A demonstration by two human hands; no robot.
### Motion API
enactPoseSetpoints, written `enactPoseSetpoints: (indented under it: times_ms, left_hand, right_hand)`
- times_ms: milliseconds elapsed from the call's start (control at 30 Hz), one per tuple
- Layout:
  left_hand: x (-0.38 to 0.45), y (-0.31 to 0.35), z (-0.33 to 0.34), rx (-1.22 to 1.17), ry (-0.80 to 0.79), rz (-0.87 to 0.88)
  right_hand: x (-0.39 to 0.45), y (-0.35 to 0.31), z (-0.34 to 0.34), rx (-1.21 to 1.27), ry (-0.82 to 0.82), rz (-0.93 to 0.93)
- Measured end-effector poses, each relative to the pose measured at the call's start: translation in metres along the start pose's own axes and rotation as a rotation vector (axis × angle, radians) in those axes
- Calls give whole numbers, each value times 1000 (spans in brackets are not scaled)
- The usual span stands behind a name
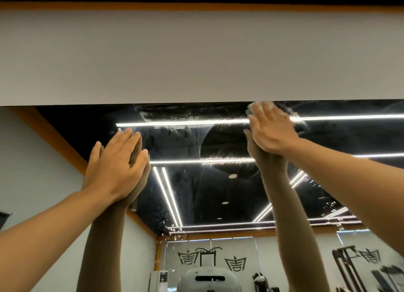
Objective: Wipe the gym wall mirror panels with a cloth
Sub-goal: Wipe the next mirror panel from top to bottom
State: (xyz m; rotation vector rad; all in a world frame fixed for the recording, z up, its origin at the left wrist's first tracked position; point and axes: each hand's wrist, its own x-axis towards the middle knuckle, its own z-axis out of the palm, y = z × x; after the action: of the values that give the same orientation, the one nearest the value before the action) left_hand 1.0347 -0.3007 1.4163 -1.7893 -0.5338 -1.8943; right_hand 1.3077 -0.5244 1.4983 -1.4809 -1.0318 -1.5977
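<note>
Right hand (270, 129), fingers straight, presses a white cloth (253, 107) against the top edge of the mirror (218, 182). Wet streaks and droplets mark the glass. Left hand (113, 165) rests flat, released, on the mirror.

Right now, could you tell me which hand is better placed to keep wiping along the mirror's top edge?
The right hand: it presses the cloth against the mirror at its top edge. The left hand lies flat on the glass lower down, without a cloth.

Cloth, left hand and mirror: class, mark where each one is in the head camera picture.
cloth (251, 107), head view, white edge showing above the right hand's fingers.
left hand (113, 167), head view, back of the hand, flat on the glass.
mirror (218, 193), head view, bare streaked glass between the arms.
</note>
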Motion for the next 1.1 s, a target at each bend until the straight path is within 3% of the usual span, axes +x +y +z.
enactPoseSetpoints:
  times_ms: [167,300,400,500,633,733,933,1100]
  left_hand:
    - [-1,2,-2,-9,-10,-5]
    - [-2,4,-4,-7,-18,-9]
    - [-3,5,-5,-4,-36,-6]
    - [-4,6,-8,-11,-52,2]
    - [-5,6,-10,-25,-53,6]
    - [-5,4,-11,-37,-58,11]
    - [-3,-6,-15,-102,-77,58]
    - [-3,-13,-18,-130,-115,100]
  right_hand:
    - [-47,-54,-4,39,-165,-567]
    - [-99,-40,-16,49,-352,-745]
    - [-104,-10,-24,17,-361,-683]
    - [-87,-1,-25,11,-270,-479]
    - [-39,-31,-13,30,-69,-266]
    - [-11,-70,2,5,-69,-193]
    - [-52,-157,20,26,-221,-584]
    - [-96,-139,10,40,-363,-788]
